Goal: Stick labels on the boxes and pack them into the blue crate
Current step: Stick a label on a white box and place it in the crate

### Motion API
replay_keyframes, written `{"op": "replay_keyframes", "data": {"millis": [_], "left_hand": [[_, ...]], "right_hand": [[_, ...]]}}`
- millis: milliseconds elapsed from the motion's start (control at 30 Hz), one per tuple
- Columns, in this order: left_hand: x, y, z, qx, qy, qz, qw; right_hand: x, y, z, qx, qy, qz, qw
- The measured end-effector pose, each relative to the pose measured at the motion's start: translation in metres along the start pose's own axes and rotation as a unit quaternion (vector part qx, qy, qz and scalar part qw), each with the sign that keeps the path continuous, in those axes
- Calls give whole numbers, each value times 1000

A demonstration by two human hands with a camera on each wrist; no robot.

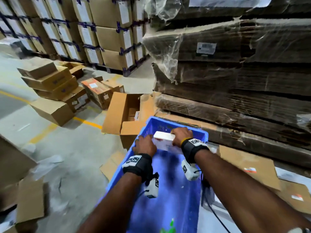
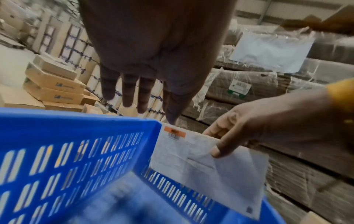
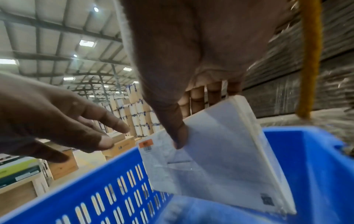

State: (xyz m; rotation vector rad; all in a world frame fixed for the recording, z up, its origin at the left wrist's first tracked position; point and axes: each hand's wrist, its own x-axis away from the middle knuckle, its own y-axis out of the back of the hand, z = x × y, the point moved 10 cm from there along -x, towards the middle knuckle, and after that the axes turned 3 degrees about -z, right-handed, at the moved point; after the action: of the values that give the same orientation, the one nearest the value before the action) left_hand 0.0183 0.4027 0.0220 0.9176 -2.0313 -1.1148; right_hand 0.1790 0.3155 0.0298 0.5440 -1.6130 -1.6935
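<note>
A flat white box [image 1: 164, 140] with an orange label [image 2: 174, 132] near one corner stands on edge at the far end of the blue crate [image 1: 170, 190]. My right hand [image 1: 180, 136] grips its top edge, thumb [image 3: 177, 133] on the near face and fingers over the back. My left hand [image 1: 144, 144] hovers just left of the box with fingers [image 2: 132, 92] straight, the index tip close to the labelled corner. In the right wrist view the box [image 3: 216, 154] leans against the crate's slotted wall [image 3: 107, 189].
An open cardboard carton [image 1: 124, 113] sits on the floor beyond the crate's far left corner. Wrapped stacks of flat cardboard [image 1: 235, 73] rise at the right. Loose brown boxes [image 1: 50, 84] lie at the left, and flattened cardboard [image 1: 249, 167] lies right of the crate.
</note>
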Motion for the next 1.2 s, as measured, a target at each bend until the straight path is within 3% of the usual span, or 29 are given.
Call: {"op": "replay_keyframes", "data": {"millis": [100, 400, 667, 1200], "left_hand": [[-14, -19, 21, -48, 18, 31, 998], [-22, -36, 35, -110, -37, 43, 992], [-17, -39, 36, -122, -66, 46, 989], [-10, -38, 34, -137, -83, 28, 987]], "right_hand": [[-26, -37, -2, -24, -28, 14, 999], [-63, -105, 5, -32, -38, -41, 998], [-81, -115, 18, 31, -1, -40, 999], [-84, -107, 7, 24, -30, -74, 997]]}}
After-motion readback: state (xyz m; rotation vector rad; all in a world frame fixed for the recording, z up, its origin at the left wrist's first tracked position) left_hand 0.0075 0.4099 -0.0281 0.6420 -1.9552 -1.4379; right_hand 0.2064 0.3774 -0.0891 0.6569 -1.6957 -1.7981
